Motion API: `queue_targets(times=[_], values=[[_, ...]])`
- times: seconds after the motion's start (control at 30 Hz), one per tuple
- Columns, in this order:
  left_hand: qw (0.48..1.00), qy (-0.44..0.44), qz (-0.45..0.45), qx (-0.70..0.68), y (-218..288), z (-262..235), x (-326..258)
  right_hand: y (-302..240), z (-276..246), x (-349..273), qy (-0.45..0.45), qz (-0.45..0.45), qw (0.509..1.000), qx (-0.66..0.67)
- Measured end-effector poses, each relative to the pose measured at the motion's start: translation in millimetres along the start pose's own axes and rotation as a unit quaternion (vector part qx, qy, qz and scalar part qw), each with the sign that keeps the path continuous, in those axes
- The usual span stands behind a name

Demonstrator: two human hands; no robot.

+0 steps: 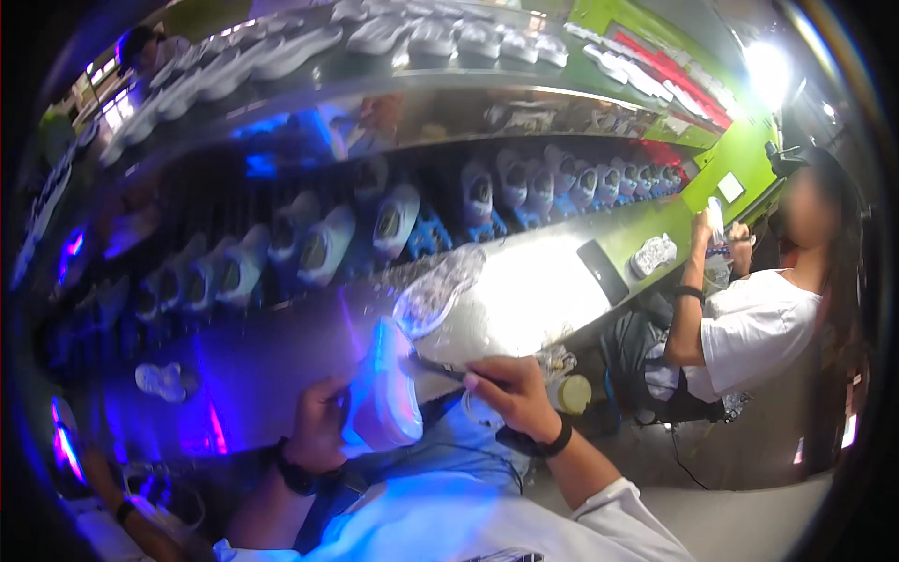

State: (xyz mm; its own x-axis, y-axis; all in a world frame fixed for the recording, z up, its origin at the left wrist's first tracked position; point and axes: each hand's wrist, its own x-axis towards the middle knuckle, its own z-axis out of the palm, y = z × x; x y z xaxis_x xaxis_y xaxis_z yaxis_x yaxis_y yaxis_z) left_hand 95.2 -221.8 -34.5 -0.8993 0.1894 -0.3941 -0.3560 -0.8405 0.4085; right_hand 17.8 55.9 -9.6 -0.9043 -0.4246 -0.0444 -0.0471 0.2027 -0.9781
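A white shoe, washed in blue-violet light, is held up over your lap at the near edge of the metal workbench. Your left hand grips it from the left side, closed against it, though the shoe hides some of the fingers. Your right hand is closed around a slim dark tool, its tip pointing left at the shoe; whether the two touch, you cannot tell from here.

Just beyond the shoe, a pale shoe sole lies on the bench, with another small sole well to the left. To the right of your hand sits a round yellowish pot. Farther right, a dark flat rectangular object lies near a white patterned sole.

Across the bench, white shoes line a rack with blue supports, below a high shelf of white soles. At far right, a co-worker in white handles a white piece.
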Motion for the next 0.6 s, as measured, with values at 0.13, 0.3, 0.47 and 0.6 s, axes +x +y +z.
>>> queue_targets(times=[0.13,0.3,0.47,0.6], values=[[0.964,0.048,0.059,0.254,42,51,84,22,-36,-4,0.128,-0.014,0.99,0.053],[0.595,0.024,0.334,0.731,80,84,252,39,-56,-2,0.241,-0.005,0.967,0.087],[0.42,0.069,0.264,0.865,70,77,388,55,-61,-12,0.219,0.055,0.972,0.068],[0.338,0.04,0.164,0.926,64,88,407,41,-60,-6,0.233,0.073,0.967,0.064]])
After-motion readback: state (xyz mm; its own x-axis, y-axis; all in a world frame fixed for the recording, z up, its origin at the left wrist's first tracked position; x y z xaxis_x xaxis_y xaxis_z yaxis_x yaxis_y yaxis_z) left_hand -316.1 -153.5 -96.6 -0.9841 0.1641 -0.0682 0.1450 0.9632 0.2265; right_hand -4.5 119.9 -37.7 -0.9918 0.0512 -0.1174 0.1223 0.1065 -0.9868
